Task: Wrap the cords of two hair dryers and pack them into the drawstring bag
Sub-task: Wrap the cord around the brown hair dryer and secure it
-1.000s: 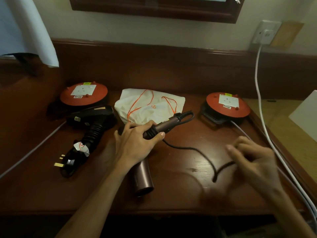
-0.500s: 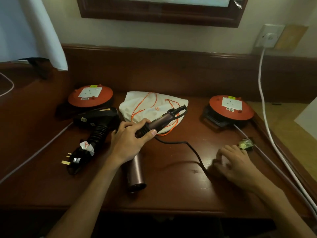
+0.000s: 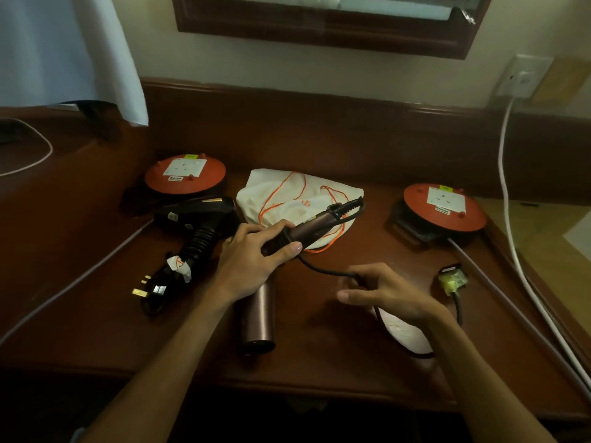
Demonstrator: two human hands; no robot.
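My left hand (image 3: pixel 252 260) has its grip wrapped around the handle of the bronze hair dryer (image 3: pixel 256 318), thumb lying along the top, with the barrel pointing back toward me and resting on the table (image 3: pixel 319 366). The handle's far end juts out over the white drawstring bag (image 3: pixel 297 199), which lies flat at the back of the table with its orange string looped across it.

My right hand (image 3: pixel 387 295) holds the dryer's black cord (image 3: pixel 319 268) in a loose pinch, fingers curled round it just above the tabletop. From the handle the cord sags to that hand, passes beneath my wrist over a white oval patch I cannot identify, and curves on to its plug (image 3: pixel 452 278), which lies on the table to the right, close to my hand but apart from it.

The black hair dryer (image 3: pixel 198 225) lies left of my left hand, its cord already bundled at the handle and its plug (image 3: pixel 150 287) pointing left.

Two orange cable reels (image 3: pixel 185 174) (image 3: pixel 444 207) sit at the back corners on either side of the bag. A white cable (image 3: pixel 508 199) hangs from a wall socket (image 3: pixel 524 76) on the right.
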